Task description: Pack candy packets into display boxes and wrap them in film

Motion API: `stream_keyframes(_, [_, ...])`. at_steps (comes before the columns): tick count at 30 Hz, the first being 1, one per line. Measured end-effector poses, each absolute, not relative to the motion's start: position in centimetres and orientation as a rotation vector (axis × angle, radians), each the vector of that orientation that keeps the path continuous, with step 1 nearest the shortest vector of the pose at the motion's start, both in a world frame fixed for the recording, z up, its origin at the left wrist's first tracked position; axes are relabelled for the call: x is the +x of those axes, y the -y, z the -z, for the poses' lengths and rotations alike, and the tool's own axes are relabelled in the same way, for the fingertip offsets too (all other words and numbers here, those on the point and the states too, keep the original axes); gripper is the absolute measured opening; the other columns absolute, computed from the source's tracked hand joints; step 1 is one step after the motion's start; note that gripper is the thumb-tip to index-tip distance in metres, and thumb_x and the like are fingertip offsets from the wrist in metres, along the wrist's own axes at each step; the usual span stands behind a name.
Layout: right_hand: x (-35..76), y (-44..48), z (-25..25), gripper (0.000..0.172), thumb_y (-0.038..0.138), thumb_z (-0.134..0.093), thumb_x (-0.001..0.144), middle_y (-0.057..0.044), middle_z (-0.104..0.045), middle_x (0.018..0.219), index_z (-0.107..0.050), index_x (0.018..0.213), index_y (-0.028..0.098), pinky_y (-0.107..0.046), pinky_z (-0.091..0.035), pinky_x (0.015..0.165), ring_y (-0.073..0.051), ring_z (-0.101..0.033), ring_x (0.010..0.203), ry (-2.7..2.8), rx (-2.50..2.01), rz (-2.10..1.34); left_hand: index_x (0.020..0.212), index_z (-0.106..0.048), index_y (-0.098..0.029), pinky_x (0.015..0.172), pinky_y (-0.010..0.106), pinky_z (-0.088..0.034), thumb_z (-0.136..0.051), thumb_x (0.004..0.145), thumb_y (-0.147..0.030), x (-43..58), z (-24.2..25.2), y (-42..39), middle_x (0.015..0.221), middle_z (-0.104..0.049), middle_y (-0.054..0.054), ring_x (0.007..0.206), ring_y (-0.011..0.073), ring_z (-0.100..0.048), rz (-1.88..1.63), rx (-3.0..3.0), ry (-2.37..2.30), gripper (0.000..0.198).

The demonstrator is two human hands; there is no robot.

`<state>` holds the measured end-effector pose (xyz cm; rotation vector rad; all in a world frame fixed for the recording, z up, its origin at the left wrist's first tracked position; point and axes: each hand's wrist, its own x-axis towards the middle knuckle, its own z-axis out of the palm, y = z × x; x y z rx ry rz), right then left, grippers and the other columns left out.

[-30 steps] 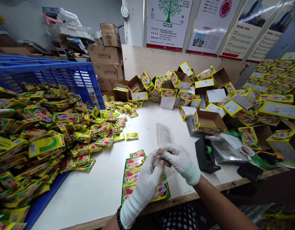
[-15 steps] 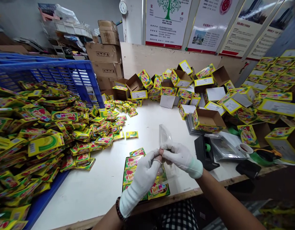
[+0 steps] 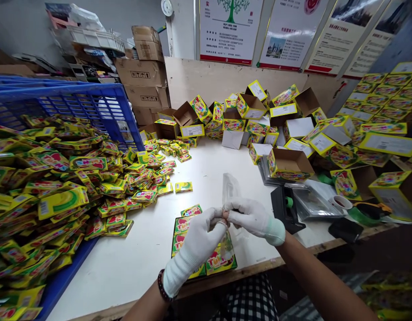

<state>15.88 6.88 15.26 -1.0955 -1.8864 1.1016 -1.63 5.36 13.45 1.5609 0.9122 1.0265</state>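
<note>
Both my hands wear white gloves with bare fingertips and meet at a clear plastic bag (image 3: 230,187). My left hand (image 3: 206,236) pinches its edge between thumb and fingers. On the other side my right hand (image 3: 251,218) is closed on the same film, fingertips touching those of the left. The bag hangs upright, its lower part see-through. Beneath my hands lies a block of small yellow-green candy packets (image 3: 221,263) set in rows, partly hidden by my left hand. One loose packet (image 3: 191,210) lies at the block's far edge.
A blue crate (image 3: 125,116) on the left spills a heap of packets (image 3: 85,162) onto the white table (image 3: 125,263). Open display boxes (image 3: 289,165) pile up at the back right. A black tape dispenser (image 3: 284,209) and a stack of clear bags (image 3: 315,203) sit right of my hands.
The view has shifted slightly. My hands keep their pinch on the bag at nearly the same spot, with only small finger movement.
</note>
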Motion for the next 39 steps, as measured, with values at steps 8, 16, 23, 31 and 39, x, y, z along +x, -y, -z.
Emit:
stream_keyframes(8, [14.7, -4.8, -14.7, 0.009, 0.021, -0.062, 0.087, -0.005, -0.067, 0.097, -0.069, 0.094, 0.019, -0.029, -0.047, 0.081, -0.017, -0.061, 0.09, 2.114, -1.114, -0.733, 0.109, -0.054, -0.015, 0.07, 0.03, -0.058, -0.059, 0.082, -0.024, -1.9, -12.0, -6.4, 0.096, -0.071, 0.009, 0.077, 0.0172, -0.07, -1.148, 0.759, -0.848, 0.029])
stream_keyframes(16, [13.9, -5.1, -12.9, 0.016, 0.012, -0.052, 0.09, -0.007, -0.065, 0.086, -0.068, 0.091, 0.016, -0.028, -0.044, 0.072, -0.017, -0.058, 0.079, 2.229, -1.267, -0.315, 0.116, -0.054, -0.017, 0.088, 0.039, -0.057, -0.062, 0.088, -0.046, -2.1, -11.1, -5.4, 0.108, -0.068, 0.012, 0.098, 0.0219, -0.068, -1.102, 0.583, -0.664, 0.041])
stream_keyframes(23, [14.4, -7.0, -13.6, 0.009, 0.015, -0.066, 0.084, -0.003, -0.063, 0.08, -0.074, 0.081, 0.017, -0.025, -0.046, 0.071, -0.014, -0.059, 0.079, 2.083, -1.056, -0.858, 0.116, -0.064, -0.016, 0.096, 0.04, -0.052, -0.069, 0.084, -0.035, -1.6, -10.1, -2.9, 0.108, -0.07, 0.01, 0.106, 0.0243, -0.065, -1.066, 0.765, -0.659, 0.037])
stream_keyframes(31, [15.9, -7.2, -13.8, 0.016, 0.029, -0.063, 0.088, -0.003, -0.065, 0.081, -0.075, 0.088, 0.017, -0.024, -0.046, 0.066, -0.013, -0.058, 0.073, 2.056, -0.986, -1.084, 0.115, -0.067, -0.015, 0.101, 0.04, -0.048, -0.065, 0.086, -0.035, -2.2, -10.6, -2.9, 0.118, -0.069, 0.011, 0.112, 0.0265, -0.062, -1.024, 0.942, -0.668, 0.036])
stream_keyframes(39, [15.6, -6.3, -16.6, 0.017, 0.031, -0.048, 0.096, -0.002, -0.058, 0.081, -0.057, 0.088, 0.019, -0.029, -0.044, 0.072, -0.014, -0.054, 0.075, 1.846, -1.064, -0.656, 0.123, -0.063, -0.017, 0.112, 0.041, -0.039, -0.069, 0.082, -0.042, -3.7, -12.1, -7.4, 0.13, -0.063, 0.013, 0.127, 0.0283, -0.053, -1.267, 1.198, -0.982, 0.049])
